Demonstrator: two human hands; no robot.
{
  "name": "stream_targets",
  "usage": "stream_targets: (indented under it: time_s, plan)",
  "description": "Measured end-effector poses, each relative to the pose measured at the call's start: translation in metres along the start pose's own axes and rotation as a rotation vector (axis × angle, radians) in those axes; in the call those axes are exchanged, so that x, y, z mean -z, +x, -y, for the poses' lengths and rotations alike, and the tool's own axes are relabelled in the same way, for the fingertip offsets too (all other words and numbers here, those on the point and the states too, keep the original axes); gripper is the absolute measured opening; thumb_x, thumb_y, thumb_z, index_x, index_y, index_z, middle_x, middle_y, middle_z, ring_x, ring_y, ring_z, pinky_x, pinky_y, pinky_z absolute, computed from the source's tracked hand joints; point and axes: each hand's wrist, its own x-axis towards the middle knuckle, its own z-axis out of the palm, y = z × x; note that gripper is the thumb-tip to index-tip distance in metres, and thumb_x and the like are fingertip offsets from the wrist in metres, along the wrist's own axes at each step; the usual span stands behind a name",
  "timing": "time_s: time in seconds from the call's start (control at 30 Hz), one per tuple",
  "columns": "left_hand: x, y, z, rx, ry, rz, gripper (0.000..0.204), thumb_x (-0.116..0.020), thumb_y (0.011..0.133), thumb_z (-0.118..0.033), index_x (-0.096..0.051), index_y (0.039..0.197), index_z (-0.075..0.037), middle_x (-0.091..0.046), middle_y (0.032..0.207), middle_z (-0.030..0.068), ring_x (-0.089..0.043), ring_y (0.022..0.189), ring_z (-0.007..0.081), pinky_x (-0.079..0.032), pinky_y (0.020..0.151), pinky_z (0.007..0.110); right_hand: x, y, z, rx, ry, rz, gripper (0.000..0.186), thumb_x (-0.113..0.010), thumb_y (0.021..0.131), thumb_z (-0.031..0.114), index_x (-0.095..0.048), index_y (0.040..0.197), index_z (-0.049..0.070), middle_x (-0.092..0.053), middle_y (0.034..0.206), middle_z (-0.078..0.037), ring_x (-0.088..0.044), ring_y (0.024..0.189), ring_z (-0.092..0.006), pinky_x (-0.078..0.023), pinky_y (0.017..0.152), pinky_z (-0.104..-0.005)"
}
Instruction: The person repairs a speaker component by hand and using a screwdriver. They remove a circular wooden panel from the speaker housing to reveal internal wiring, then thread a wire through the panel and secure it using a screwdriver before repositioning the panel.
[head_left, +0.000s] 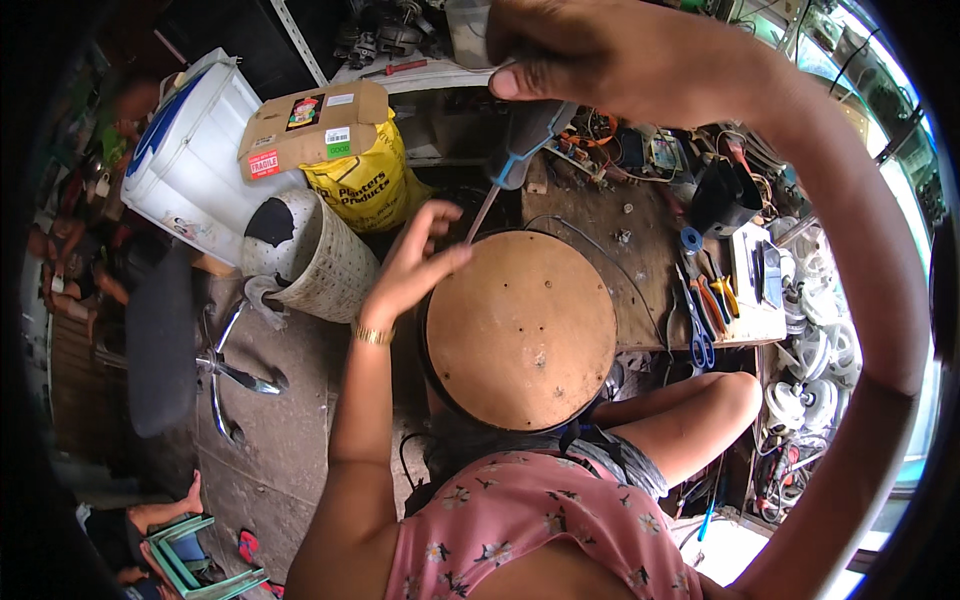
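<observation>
Your right hand (640, 60) is gripping the screwdriver (516, 160) beyond the round wooden board (520, 335); its shaft is slanting down-left toward that board's far-left rim, where your nearer left hand (412, 265) is hovering, fingers parted, contact unclear.

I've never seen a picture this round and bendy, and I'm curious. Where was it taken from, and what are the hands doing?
There's no robot here, just a person's two bare hands. A wide camera on their head looks down, so straight edges curve near the rim. The right hand grips a screwdriver, pointing down at the far edge of a round board. The left hand is beside its tip, fingers spread; I can't tell whether they touch. On the bench to the right lie pliers and scissors, among other bits.
</observation>
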Motion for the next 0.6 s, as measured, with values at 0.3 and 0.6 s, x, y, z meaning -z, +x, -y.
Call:
stream_targets:
  time_s: [0.3,0.6]
  plan:
    - [-0.023,-0.055,0.045,-0.128,0.004,-0.147,0.035,-0.069,0.081,-0.013,-0.051,0.109,-0.005,-0.056,0.118,0.0113,-0.052,0.112,0.0251,-0.039,0.1,0.037,-0.032,0.029,0.031,-0.091,-0.548,-0.306,0.03,-0.058,0.095,0.021,-0.048,0.112,-0.002,-0.062,0.089,-0.014,-0.064,0.077,-0.0286,-0.052,0.072,-0.042]
    - [-0.023,-0.053,0.048,-0.173,0.064,-0.123,0.032,-0.069,0.079,-0.007,-0.054,0.107,-0.003,-0.05,0.124,0.0133,-0.049,0.117,0.0294,-0.04,0.101,0.037,-0.041,0.026,0.001,0.095,-0.81,-0.228,0.021,-0.069,0.084,0.028,-0.063,0.094,0.01,-0.064,0.099,-0.004,-0.062,0.084,-0.0303,-0.051,0.069,-0.0413]
